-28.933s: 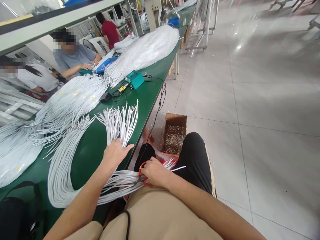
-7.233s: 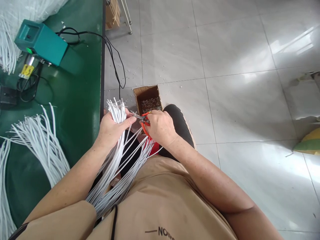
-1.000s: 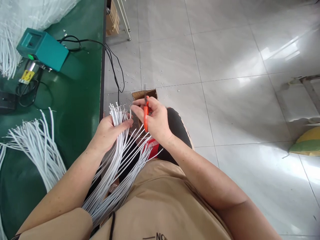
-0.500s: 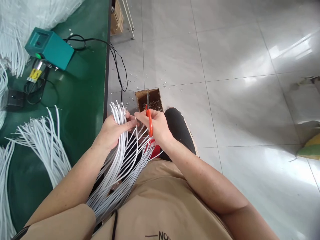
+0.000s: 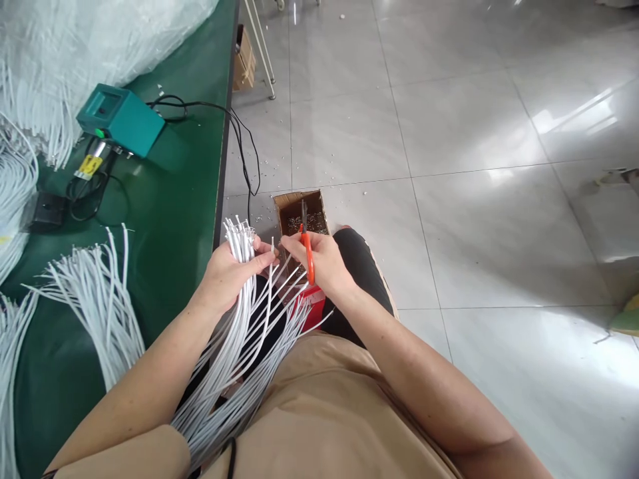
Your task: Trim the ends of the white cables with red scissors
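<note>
My left hand [image 5: 224, 271] is wrapped round a thick bundle of white cables [image 5: 242, 283], whose trimmed ends stick up above the fist. Between its thumb and fingers stands a single white cable [image 5: 271, 259], apart from the bundle. Just to the right, my right hand [image 5: 322, 259] holds orange-handled scissors [image 5: 308, 256], their dark blades pointing away from me over the box. The right thumb and fingertips are close together near the single cable; whether they touch it I cannot tell. More loose white cables [image 5: 294, 326] fan across my lap below the hands.
A cardboard box [image 5: 299, 196] with small clippings stands on the floor beneath the hands. On the green table [image 5: 174, 219] lie a teal device [image 5: 124, 120], a black block [image 5: 47, 211] and further cable bundles [image 5: 100, 286]. A black cord [image 5: 244, 146] hangs off the table edge.
The right hand has drawn slightly away from the left, and the single cable's tip now stands free between them. The whole view has shifted a little.
</note>
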`<state>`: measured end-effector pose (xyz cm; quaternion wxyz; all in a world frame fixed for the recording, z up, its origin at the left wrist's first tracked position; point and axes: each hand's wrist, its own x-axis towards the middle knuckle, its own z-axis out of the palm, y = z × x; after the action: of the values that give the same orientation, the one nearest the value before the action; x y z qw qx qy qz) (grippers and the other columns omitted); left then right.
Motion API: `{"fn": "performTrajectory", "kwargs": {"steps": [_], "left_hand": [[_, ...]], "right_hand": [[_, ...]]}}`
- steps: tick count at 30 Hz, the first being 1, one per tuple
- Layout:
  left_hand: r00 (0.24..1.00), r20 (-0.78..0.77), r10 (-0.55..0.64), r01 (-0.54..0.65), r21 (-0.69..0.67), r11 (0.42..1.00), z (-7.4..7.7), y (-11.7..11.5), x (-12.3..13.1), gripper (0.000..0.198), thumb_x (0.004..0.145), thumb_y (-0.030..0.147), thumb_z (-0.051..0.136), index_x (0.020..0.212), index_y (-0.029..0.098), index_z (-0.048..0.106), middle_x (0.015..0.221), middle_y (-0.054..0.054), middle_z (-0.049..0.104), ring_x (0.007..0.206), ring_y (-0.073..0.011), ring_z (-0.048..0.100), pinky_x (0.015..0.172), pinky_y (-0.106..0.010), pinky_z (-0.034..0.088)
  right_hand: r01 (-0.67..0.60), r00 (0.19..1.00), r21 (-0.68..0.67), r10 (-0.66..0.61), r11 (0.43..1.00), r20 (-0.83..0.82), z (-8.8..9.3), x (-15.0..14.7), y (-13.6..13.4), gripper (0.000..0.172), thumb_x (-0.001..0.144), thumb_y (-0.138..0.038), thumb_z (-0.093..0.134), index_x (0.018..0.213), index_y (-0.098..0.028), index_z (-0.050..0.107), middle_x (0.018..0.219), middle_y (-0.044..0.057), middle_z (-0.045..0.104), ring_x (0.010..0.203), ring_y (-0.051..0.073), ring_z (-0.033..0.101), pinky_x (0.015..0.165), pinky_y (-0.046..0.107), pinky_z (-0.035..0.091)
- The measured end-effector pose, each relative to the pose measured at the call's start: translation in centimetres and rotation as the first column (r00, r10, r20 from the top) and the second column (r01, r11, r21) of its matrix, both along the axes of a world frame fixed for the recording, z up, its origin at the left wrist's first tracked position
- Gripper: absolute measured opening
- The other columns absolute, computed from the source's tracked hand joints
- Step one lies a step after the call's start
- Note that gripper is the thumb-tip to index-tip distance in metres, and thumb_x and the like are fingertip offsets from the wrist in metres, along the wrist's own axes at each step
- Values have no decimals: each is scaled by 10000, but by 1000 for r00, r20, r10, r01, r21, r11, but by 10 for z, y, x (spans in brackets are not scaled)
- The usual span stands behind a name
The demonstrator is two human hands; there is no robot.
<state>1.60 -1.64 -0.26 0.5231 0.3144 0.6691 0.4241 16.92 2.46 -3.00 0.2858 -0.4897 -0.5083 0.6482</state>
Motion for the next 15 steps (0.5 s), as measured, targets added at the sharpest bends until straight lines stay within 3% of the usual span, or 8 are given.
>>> {"fn": "performTrajectory", "kwargs": {"steps": [3, 5, 10, 15], "left_hand": [[997, -78, 1, 1, 30, 1000, -1, -1, -1, 286, 622, 280, 817, 796, 170, 619, 843, -28, 686, 774, -181, 670, 731, -310, 527], [990, -142, -11, 19, 52, 998, -2, -1, -1, 272, 623, 295, 811, 788, 171, 634, 844, -36, 695, 789, -194, 673, 764, -330, 529], [913, -406, -30, 73, 91, 993, -4, -2, -3, 208, 631, 313, 781, 758, 181, 682, 849, -45, 716, 861, -222, 660, 864, -369, 498], [852, -516, -84, 132, 57, 990, 2, -1, -2, 137, 662, 305, 747, 744, 205, 700, 870, -35, 724, 913, -232, 651, 887, -360, 471]], "right_hand": [[-200, 897, 310, 46, 930, 440, -8, 7, 2, 248, 801, -332, 571, 618, -165, 551, 728, 27, 614, 650, 124, 530, 610, 259, 375], [-343, 804, 395, 49, 852, 593, -10, 9, 2, 233, 819, -306, 543, 637, -165, 575, 776, 41, 631, 688, 137, 556, 640, 268, 378], [-517, 672, 372, 97, 771, 734, 1, 9, 3, 257, 861, -330, 506, 724, -164, 646, 830, 71, 670, 744, 179, 612, 686, 293, 406], [-597, 584, 312, 134, 740, 801, 12, 11, 5, 267, 872, -329, 504, 779, -142, 672, 850, 108, 686, 783, 224, 636, 701, 323, 417]]}}
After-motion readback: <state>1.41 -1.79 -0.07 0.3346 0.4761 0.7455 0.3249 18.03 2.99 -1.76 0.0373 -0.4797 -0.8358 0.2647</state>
